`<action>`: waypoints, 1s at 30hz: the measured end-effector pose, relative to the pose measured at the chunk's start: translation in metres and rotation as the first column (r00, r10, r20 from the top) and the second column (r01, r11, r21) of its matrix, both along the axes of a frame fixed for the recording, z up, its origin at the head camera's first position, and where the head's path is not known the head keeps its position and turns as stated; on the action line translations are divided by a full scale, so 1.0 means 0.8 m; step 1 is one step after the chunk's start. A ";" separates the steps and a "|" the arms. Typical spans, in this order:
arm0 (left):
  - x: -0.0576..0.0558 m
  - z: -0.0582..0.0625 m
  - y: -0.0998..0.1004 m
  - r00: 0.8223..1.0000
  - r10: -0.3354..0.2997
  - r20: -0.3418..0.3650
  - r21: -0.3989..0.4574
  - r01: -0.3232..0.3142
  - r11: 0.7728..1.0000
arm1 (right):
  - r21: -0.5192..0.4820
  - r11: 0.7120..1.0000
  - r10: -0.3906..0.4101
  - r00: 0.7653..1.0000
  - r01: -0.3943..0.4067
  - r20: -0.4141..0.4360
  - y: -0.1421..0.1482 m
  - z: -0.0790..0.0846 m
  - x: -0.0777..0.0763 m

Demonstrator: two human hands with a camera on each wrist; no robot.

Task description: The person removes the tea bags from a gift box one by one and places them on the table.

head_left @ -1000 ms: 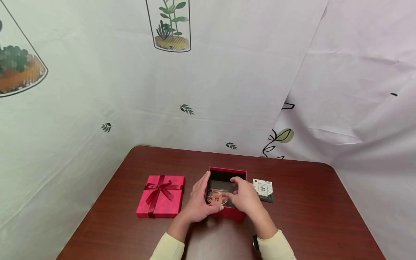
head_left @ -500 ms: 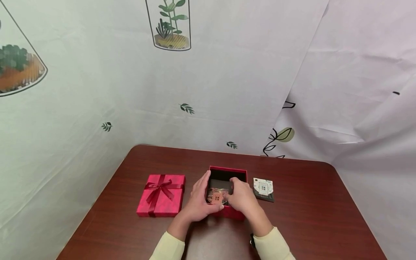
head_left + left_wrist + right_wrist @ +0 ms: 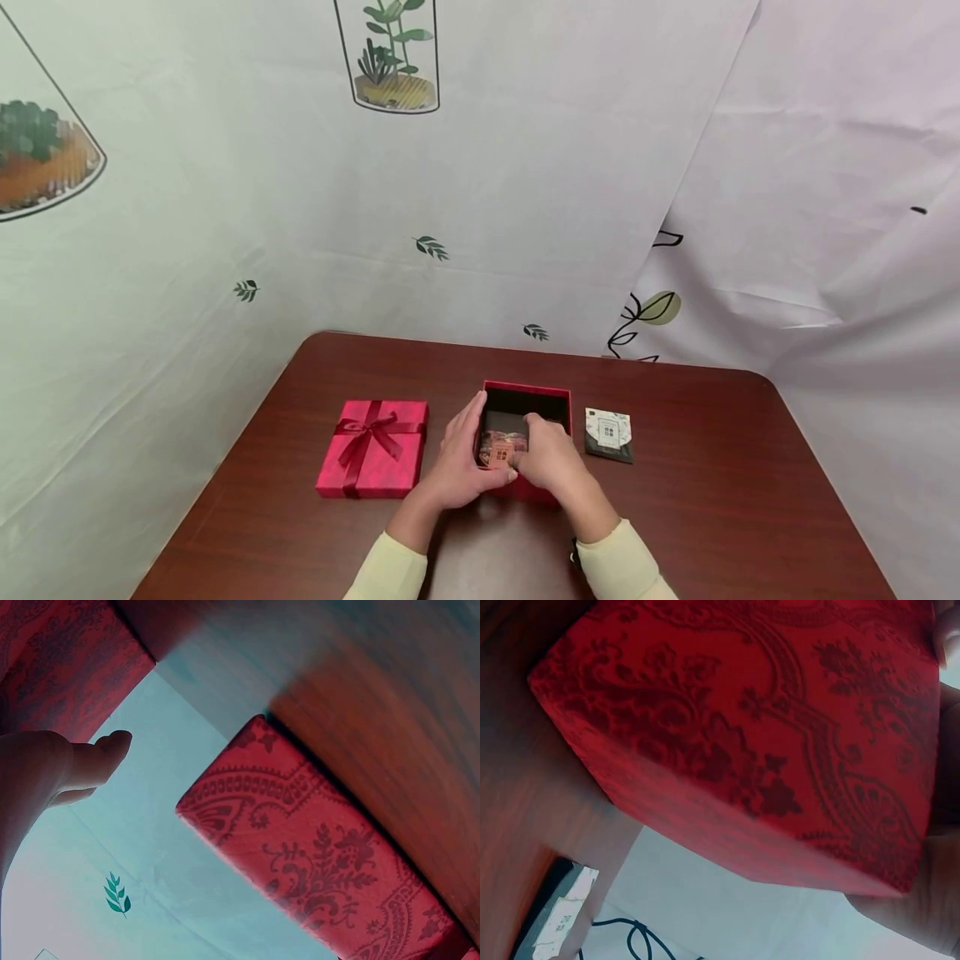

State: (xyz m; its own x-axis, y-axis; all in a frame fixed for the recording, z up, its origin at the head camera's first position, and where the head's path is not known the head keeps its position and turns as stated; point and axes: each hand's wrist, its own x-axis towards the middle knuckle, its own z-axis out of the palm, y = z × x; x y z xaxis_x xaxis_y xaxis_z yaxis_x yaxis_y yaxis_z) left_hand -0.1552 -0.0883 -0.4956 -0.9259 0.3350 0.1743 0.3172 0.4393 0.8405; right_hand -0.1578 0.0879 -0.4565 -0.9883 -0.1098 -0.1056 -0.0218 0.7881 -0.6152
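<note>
A lidless red patterned box [image 3: 525, 487] with a black inside stands on the table. My left hand [image 3: 457, 475] holds its near left corner, fingers along the left side and thumb at the front rim. Inside, toward the near left, lies a flat floral packet [image 3: 501, 454] with an orange label. My right hand [image 3: 551, 458] reaches over the front rim, its thumb at the packet's right part. Its other fingertips are hidden, so I cannot tell whether they grip the packet. The right wrist view shows the box's outer wall [image 3: 727, 735] close up.
Left of the box lies its red lid [image 3: 375, 454] with a dark red ribbon bow. A second flat packet [image 3: 609, 433], white floral and dark green with a pale label, lies on the right. A printed cloth [image 3: 487, 208] hangs behind the brown table [image 3: 712, 500].
My right hand has shifted slightly left inside the box, over the packet's right edge. My left hand, the box and the lid have stayed in place.
</note>
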 end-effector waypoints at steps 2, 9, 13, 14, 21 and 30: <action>0.000 0.000 0.000 1.000 -0.003 0.004 -0.003 0.003 1.000 | -0.010 1.000 0.006 1.000 -0.006 0.009 -0.001 -0.002 0.001; 0.000 0.001 -0.001 1.000 -0.011 0.001 0.004 0.011 1.000 | -0.007 1.000 0.020 0.999 -0.019 0.029 -0.004 -0.003 -0.002; 0.000 0.001 -0.001 1.000 -0.012 -0.002 0.001 0.012 1.000 | 0.008 1.000 0.017 0.998 -0.018 0.057 -0.005 -0.003 -0.005; 0.000 0.001 -0.002 1.000 -0.011 -0.001 0.000 0.011 1.000 | 0.009 1.000 0.016 0.998 -0.017 0.065 -0.005 -0.004 -0.005; 0.001 0.001 -0.001 1.000 -0.011 0.007 0.014 0.010 1.000 | 0.002 1.000 0.015 0.996 -0.015 0.086 -0.006 -0.005 -0.007; 0.001 0.001 -0.001 1.000 -0.013 0.010 0.014 0.013 1.000 | -0.023 0.999 0.027 0.998 -0.026 0.065 -0.005 -0.007 -0.008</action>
